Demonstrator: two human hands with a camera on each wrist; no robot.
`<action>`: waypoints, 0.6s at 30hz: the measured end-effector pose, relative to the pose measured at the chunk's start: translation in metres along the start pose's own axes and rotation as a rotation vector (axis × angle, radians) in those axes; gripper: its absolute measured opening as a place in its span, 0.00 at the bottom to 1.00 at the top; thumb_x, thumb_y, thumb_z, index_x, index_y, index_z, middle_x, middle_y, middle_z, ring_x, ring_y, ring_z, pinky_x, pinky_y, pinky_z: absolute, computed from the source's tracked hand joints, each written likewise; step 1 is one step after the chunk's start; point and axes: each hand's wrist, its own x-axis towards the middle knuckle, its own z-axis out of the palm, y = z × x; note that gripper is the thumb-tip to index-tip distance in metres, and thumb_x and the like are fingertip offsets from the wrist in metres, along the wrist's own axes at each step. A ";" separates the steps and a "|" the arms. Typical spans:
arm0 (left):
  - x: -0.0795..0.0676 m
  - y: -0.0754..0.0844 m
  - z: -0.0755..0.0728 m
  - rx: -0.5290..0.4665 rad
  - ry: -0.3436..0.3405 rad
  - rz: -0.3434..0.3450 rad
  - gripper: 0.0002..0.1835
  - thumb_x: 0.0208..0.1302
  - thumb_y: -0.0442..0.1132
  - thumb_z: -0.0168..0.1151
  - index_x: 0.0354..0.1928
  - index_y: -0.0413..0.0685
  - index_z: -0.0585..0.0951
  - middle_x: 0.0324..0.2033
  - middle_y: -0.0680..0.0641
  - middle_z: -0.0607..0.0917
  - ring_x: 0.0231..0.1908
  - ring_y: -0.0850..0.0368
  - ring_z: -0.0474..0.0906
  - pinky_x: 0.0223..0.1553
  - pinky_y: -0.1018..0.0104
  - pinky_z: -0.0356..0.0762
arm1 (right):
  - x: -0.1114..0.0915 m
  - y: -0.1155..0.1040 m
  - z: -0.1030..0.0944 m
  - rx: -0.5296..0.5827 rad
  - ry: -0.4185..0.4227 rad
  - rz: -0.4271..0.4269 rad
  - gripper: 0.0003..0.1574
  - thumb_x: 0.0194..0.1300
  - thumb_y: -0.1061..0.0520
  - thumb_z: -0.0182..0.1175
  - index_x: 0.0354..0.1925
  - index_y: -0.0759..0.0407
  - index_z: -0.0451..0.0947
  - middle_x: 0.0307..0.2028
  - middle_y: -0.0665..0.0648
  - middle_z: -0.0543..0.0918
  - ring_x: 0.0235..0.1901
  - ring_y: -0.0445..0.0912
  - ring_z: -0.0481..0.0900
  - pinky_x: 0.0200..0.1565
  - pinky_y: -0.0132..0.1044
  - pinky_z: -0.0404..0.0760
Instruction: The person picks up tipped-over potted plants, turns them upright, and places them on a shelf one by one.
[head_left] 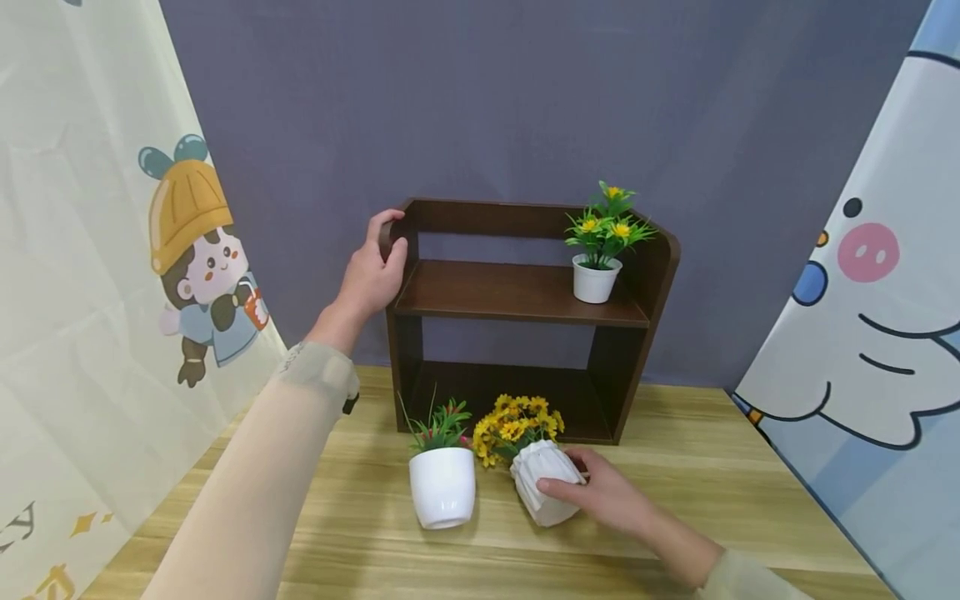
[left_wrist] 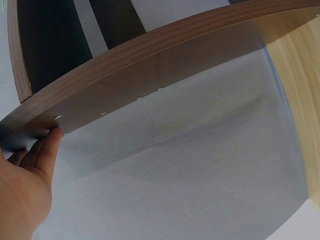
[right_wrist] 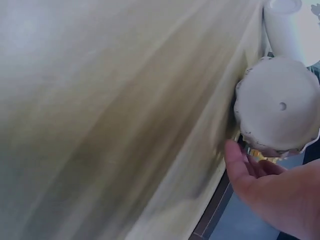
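Observation:
My left hand (head_left: 372, 275) grips the upper left side panel of a dark brown two-tier shelf (head_left: 517, 290); in the left wrist view, its fingers (left_wrist: 49, 150) touch the panel's outer face. With my right hand (head_left: 611, 492) I hold a white pleated pot (head_left: 546, 483) of yellow flowers (head_left: 517, 427), thumb on the near side and fingers around the far side. This pot is tipped, its round base (right_wrist: 277, 107) facing the right wrist camera. Beside it on the left, a smooth white pot (head_left: 442, 490) with a green and pink plant (head_left: 442, 427) also appears tipped, base toward me.
On the shelf's upper board, at the right, stands a small white pot (head_left: 596, 280) with a yellow-flowered plant (head_left: 609, 227). The shelf stands on a wood-grain table (head_left: 360, 533) before a grey-blue cloth (head_left: 487, 100). Printed cartoon curtains hang at both sides.

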 end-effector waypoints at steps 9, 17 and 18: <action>0.000 -0.001 0.002 0.005 0.004 0.002 0.26 0.87 0.57 0.42 0.81 0.75 0.59 0.26 0.43 0.74 0.25 0.45 0.73 0.31 0.53 0.72 | 0.008 -0.006 0.003 -0.089 0.000 0.035 0.57 0.61 0.32 0.79 0.70 0.71 0.75 0.55 0.61 0.88 0.52 0.51 0.87 0.52 0.50 0.88; 0.001 -0.001 0.002 0.006 0.010 0.011 0.26 0.87 0.57 0.42 0.81 0.74 0.59 0.29 0.40 0.76 0.28 0.44 0.75 0.32 0.53 0.72 | 0.010 -0.010 0.003 -0.078 -0.026 0.071 0.55 0.61 0.35 0.79 0.68 0.73 0.75 0.51 0.61 0.88 0.49 0.52 0.87 0.49 0.49 0.89; 0.001 -0.001 0.001 0.007 0.009 0.011 0.26 0.87 0.57 0.42 0.81 0.74 0.59 0.30 0.39 0.77 0.28 0.43 0.75 0.33 0.53 0.72 | 0.010 -0.010 0.003 -0.082 -0.030 0.070 0.55 0.61 0.35 0.79 0.68 0.73 0.75 0.50 0.61 0.88 0.49 0.52 0.87 0.49 0.50 0.89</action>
